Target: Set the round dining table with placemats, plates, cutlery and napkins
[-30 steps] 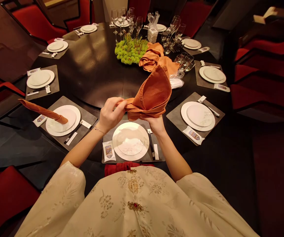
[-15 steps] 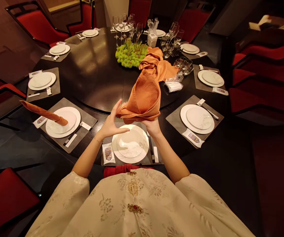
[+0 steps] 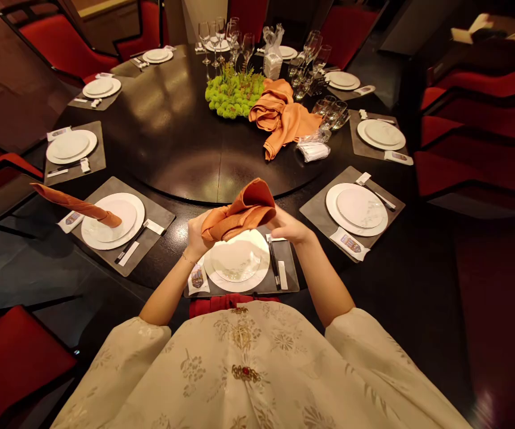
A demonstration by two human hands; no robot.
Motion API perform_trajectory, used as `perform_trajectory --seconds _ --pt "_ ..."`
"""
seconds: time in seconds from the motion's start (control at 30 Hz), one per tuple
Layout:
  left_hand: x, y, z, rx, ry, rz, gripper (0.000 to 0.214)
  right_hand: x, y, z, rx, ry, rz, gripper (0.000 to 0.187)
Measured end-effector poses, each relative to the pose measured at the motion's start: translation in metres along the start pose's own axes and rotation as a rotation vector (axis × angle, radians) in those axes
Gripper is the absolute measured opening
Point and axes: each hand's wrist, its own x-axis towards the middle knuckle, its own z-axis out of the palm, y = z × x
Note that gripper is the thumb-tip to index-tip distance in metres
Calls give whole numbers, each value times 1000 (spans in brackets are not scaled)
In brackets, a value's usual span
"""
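Orange napkin point(image 3: 239, 210) held over the plate point(image 3: 236, 269): left hand point(image 3: 196, 236) fingers gather one end, right hand point(image 3: 289, 227) fingers press together against the other.

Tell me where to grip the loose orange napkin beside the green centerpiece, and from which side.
Pinch the pointed corner of the loose orange napkin, coming from the near side, across the bare tabletop. That corner probably gives the cleanest hold because it trails free of the heap, while the napkin's far edge sits close to the green moss centerpiece and drinking glasses stand to its right.
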Motion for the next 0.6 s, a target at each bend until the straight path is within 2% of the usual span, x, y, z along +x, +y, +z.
perform_trajectory --seconds 0.07,0.17,0.27,0.33,0.4,0.5,0.6 --pt "-2 -6 1 71 32 15 30 -4 -21 3 38 108 -93 76" --pt "-8 -16 8 114 36 54 30 -8 -47 15 -82 235 -128 62" --pt "-13 -20 12 90 25 55 31 -8 -55 20 -243 195 -67 53" --pt "-15 -18 12 56 21 56 32 -4 -50 15 -276 143 9 44" --pt "-16 -13 10 15 -1 75 30 2 -36 7 -229 144 98 36" --pt "-19 -5 8 -30 -38 72 27 15 -9 0 -60 178 233 37" --pt "-24 -1 9 -4 1 9 28 21 14 1 78 188 340 39"
